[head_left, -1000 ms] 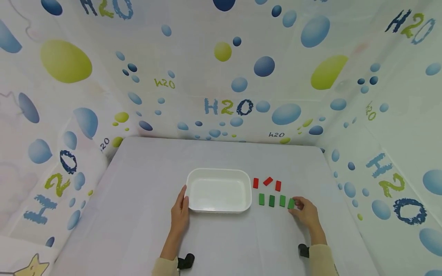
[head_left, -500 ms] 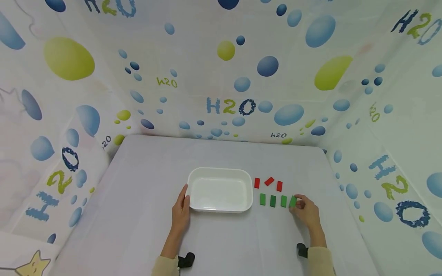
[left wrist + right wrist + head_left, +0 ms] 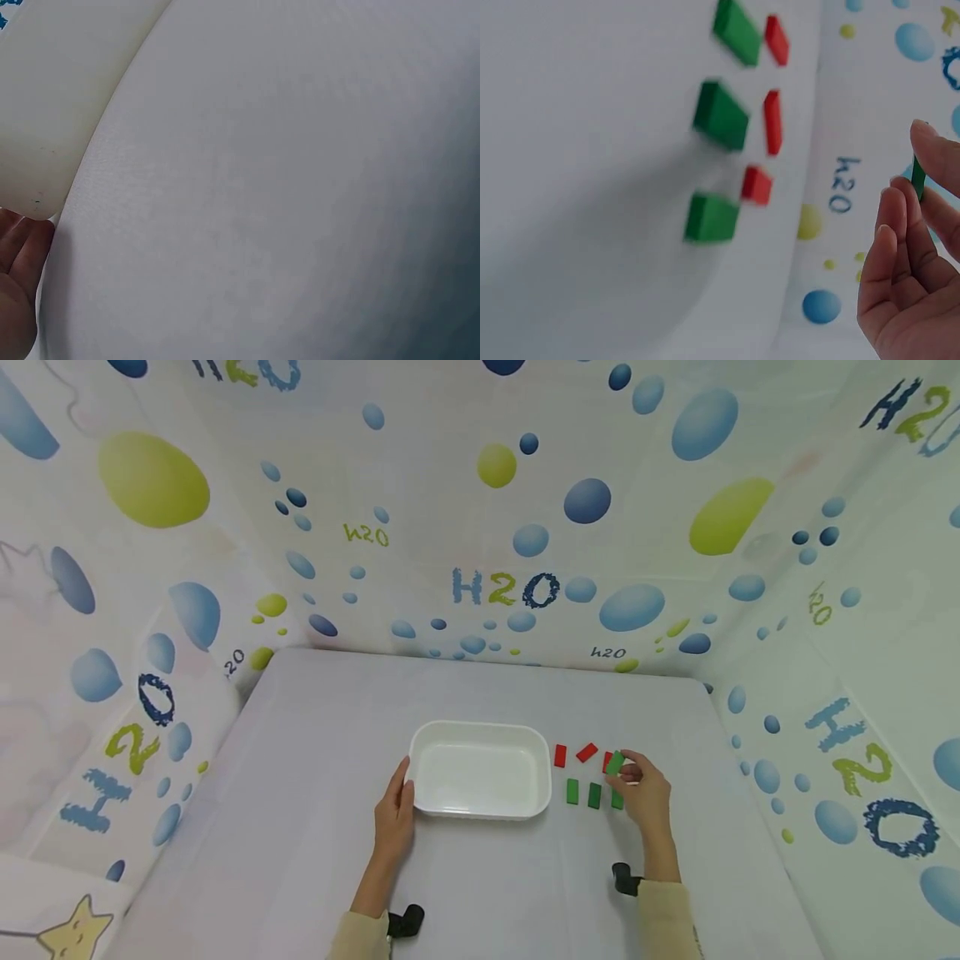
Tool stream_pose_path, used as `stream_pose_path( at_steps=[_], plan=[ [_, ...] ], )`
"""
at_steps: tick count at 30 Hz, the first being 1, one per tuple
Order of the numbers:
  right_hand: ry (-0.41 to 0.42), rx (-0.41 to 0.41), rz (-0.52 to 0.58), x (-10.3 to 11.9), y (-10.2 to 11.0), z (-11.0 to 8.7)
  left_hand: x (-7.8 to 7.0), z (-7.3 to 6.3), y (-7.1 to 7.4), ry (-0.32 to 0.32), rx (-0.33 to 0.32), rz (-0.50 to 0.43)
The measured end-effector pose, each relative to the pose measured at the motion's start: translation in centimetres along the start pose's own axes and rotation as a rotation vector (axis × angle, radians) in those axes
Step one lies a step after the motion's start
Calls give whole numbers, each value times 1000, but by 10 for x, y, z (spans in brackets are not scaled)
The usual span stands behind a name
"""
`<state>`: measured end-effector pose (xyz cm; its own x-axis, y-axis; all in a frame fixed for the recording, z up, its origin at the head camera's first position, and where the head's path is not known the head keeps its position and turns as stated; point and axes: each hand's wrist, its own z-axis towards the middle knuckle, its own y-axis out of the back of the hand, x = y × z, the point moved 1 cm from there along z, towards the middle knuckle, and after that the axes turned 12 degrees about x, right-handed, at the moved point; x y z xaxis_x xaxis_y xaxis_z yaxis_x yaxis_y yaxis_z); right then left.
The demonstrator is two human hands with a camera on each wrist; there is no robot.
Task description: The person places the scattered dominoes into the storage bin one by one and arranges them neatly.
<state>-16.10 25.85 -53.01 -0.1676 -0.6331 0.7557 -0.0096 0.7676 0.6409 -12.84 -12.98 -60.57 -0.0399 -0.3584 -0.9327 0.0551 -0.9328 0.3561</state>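
A white rectangular tray (image 3: 480,811) sits on the table, with no blocks inside it. At its left end, my left hand (image 3: 393,822) rests against the outer wall, fingers extended; in the left wrist view the fingertips are hidden by the tray. My right hand (image 3: 647,789) pinches a small flat green block (image 3: 615,763) between thumb and fingertips, raised above the table. This green block overlaps a red block (image 3: 607,760) in the head view. Below it, another green block (image 3: 617,799) is partly covered by the right hand.
Right of the tray lie two more red blocks, one straight (image 3: 560,756) and one slanted (image 3: 587,752). Nearer the person are two more green blocks, a lighter one (image 3: 572,792) and a darker one (image 3: 594,796). A printed curtain (image 3: 420,468) borders the white table (image 3: 300,760).
My right hand has picked the rightmost green block up off the table and carried it left and away from the person. The left hand stays at the tray.
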Motion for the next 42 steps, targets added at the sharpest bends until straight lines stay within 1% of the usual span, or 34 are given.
stream_pose_path(
  at_steps=[6,12,20,27,33,36,40,42],
  plan=[
    [57,2,45,34,-17,7,-1,1,0,-8,-1,6],
    [119,14,65,65,-41,18,0,1,0,5,-5,19],
    [151,99,89,98,-82,31,0,0,0,7,-1,11],
    [217,143,118,116,-112,38,0,0,0,9,-5,17],
    [231,196,116,130,-134,42,0,0,0,8,-4,12],
    [249,216,121,137,-145,44,0,0,0,12,0,26],
    [254,245,111,145,-159,45,2,1,0,12,5,41],
    [253,264,102,147,-167,45,1,1,-1,9,4,33]
  ],
)
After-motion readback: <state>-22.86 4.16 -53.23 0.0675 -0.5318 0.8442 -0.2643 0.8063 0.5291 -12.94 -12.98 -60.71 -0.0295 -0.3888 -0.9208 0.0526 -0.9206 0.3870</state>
